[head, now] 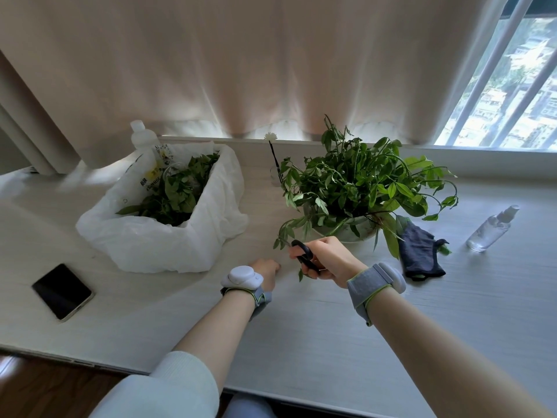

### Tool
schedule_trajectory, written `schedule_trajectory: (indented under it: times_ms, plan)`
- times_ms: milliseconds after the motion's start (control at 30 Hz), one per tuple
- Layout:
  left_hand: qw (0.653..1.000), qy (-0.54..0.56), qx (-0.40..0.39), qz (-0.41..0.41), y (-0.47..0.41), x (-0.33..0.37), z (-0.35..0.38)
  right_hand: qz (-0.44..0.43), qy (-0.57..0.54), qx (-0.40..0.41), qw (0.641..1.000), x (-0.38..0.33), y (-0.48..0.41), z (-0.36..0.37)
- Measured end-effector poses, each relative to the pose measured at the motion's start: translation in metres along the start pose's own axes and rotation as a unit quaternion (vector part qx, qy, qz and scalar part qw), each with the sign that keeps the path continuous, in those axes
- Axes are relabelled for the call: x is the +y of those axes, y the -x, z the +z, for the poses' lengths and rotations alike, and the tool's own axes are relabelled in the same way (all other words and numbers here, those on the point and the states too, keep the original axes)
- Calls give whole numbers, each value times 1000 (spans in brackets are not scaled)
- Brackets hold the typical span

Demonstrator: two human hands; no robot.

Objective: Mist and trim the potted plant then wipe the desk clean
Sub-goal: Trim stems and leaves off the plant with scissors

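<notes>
Just beyond the right hand (pixel 328 257), the plant (pixel 355 188) droops a stem (pixel 283 238) leftward-down toward it. Right grips scissors (pixel 307 263). Left hand (pixel 266 271) lies curled on the worktop (pixel 331 342); any hold is hidden.

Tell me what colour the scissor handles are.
Black; the scissor handles show best in the head view.

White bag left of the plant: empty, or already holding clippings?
Holding clippings: the white plastic bag stands open, with a heap of green leafy cuttings inside. How deep the heap goes cannot be told.
</notes>
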State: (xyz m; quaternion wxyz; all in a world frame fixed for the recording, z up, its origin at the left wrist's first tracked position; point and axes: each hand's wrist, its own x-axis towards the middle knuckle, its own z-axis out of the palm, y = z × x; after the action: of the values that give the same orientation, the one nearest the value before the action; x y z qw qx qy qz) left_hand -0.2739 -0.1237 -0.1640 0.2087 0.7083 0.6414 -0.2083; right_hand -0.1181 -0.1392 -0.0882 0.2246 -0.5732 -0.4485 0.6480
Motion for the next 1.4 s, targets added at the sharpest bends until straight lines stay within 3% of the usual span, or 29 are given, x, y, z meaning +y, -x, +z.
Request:
schedule_trajectory:
  times_ms: [300,767,1100,1400]
  plan:
    - [1000,11,3,-4,-2,0,1,-17,21,-4,1000,4,-3,0]
    - [1000,23,-1,-18,0,4,-3,-9,127,94,987,9,-2,-11]
    - [990,77,95,63,-3,24,12,-6,164,209,964,17,-8,-32]
    - [977,121,143,103,-21,64,3,-6,168,231,958,17,-5,-44]
